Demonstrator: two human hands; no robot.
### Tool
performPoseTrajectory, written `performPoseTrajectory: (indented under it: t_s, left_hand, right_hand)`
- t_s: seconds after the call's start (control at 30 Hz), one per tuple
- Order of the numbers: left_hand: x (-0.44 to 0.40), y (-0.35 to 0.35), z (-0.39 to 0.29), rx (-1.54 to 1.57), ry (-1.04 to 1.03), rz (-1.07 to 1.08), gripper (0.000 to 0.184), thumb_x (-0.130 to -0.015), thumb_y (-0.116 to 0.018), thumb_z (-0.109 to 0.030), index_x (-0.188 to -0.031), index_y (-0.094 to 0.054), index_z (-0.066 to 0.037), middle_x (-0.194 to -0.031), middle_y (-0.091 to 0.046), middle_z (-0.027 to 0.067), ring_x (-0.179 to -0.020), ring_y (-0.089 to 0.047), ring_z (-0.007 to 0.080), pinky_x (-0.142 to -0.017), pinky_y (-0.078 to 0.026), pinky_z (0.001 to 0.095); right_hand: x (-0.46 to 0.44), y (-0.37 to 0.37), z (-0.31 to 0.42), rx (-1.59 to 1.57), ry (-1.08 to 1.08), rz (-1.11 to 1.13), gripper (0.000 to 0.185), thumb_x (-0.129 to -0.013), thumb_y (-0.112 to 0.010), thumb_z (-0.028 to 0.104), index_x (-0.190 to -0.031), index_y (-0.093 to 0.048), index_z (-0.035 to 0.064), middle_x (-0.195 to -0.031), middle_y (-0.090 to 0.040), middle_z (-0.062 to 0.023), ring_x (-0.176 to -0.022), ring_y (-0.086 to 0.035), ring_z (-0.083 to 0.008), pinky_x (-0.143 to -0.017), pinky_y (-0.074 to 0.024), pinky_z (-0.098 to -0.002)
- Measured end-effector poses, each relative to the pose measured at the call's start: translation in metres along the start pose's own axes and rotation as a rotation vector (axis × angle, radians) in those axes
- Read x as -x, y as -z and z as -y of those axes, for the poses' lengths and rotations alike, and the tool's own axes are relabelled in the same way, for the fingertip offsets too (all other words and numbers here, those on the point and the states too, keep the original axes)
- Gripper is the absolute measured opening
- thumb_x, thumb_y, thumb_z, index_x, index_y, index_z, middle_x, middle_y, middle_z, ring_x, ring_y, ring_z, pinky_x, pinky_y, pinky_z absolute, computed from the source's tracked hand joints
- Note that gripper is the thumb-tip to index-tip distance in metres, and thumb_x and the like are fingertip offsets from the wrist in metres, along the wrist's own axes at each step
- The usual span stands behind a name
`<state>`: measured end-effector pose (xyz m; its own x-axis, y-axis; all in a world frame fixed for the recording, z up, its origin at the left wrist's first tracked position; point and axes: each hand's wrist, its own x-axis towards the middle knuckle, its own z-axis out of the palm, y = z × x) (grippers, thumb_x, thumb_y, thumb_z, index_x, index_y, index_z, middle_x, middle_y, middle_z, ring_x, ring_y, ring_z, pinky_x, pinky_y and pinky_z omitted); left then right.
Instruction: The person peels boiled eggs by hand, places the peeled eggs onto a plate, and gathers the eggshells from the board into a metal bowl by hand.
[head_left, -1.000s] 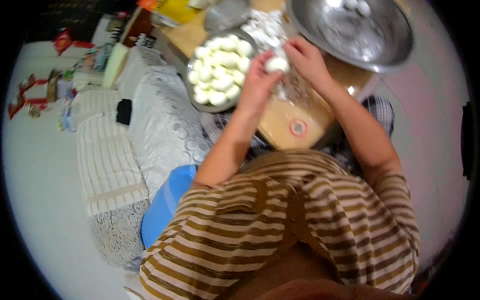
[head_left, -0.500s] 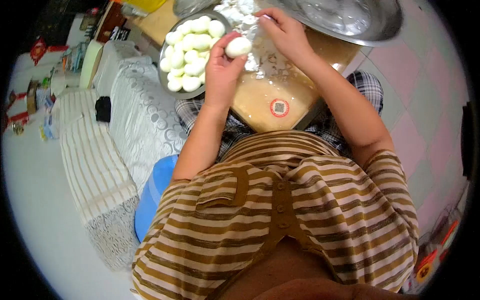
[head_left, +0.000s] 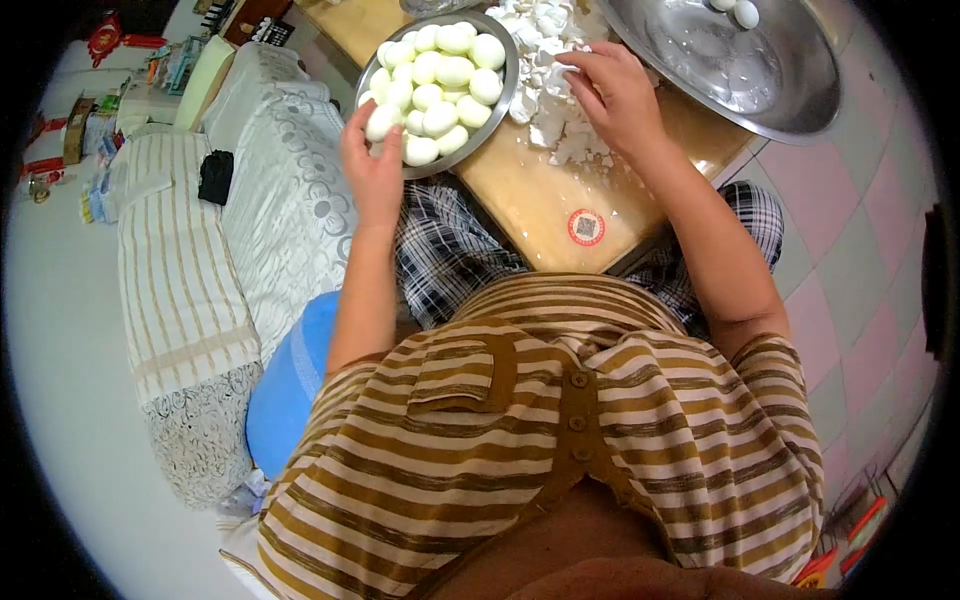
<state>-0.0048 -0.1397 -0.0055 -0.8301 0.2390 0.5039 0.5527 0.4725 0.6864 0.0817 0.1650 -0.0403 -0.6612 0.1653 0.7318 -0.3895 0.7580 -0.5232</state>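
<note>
My left hand [head_left: 374, 165] is at the near left rim of a metal bowl [head_left: 512, 75] heaped with peeled eggs [head_left: 453, 71]. Its thumb and fingers close round one peeled egg [head_left: 384, 122] at the bowl's edge. To the right, my right hand [head_left: 615, 95] hovers over a pile of white eggshell pieces [head_left: 548, 100], thumb and index finger apart, with nothing visible between them. The shells lie on a tan tabletop [head_left: 530, 205] with a round red-edged sticker [head_left: 586, 227].
A large metal basin [head_left: 800, 100] at the upper right holds a few eggs [head_left: 746, 14] and some liquid. Left of the table are a seat with a silvery patterned cover [head_left: 290, 190], a striped cloth [head_left: 180, 270] and a blue object [head_left: 290, 390].
My left hand has carried the peeled egg leftward to the bowl. My right hand has moved away from the egg, its fingers now spread over the shells. The camera view has shifted.
</note>
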Motion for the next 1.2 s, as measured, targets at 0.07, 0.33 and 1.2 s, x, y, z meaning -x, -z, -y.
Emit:
performPoseTrajectory:
  t_s: [0.07,0.33,1.2]
  left_hand:
    - [-0.021,0.003,0.003,0.018,0.004,-0.057,0.041,-0.086,-0.064,-0.011,-0.125,-0.054,-0.002,-0.124,-0.054,0.0173,-0.112,-0.054,0.0278,-0.097,-0.043,0.0374]
    - [-0.103,-0.007,0.044,-0.353,0.128,0.121,0.037,-0.089,-0.057,-0.025,-0.116,-0.061,0.0,-0.108,-0.066,0.0188,-0.102,-0.061,0.0318,-0.092,-0.045,0.0374]
    - [-0.109,-0.01,0.078,-0.002,0.281,0.208,0.045,-0.097,-0.049,-0.033,-0.121,-0.056,0.003,-0.119,-0.06,0.0195,-0.11,-0.056,0.0283,-0.095,-0.042,0.036]
  right_hand:
    - [0.001,0.002,0.001,-0.01,-0.028,0.02,0.02,-0.086,-0.065,0.013,-0.106,-0.068,0.0093,-0.1,-0.064,-0.0125,-0.097,-0.059,-0.0314,-0.084,-0.0468,-0.0405]
    - [0.0,0.003,0.001,-0.044,0.074,-0.006,0.034,-0.08,-0.06,-0.001,-0.112,-0.064,0.0106,-0.106,-0.064,-0.012,-0.108,-0.056,-0.0327,-0.095,-0.0446,-0.0401]
    - [0.028,0.081,0.042,0.211,0.3,0.221,0.029,-0.08,-0.069,0.01,-0.109,-0.067,0.0139,-0.101,-0.066,-0.0065,-0.105,-0.061,-0.0247,-0.096,-0.0461,-0.0452]
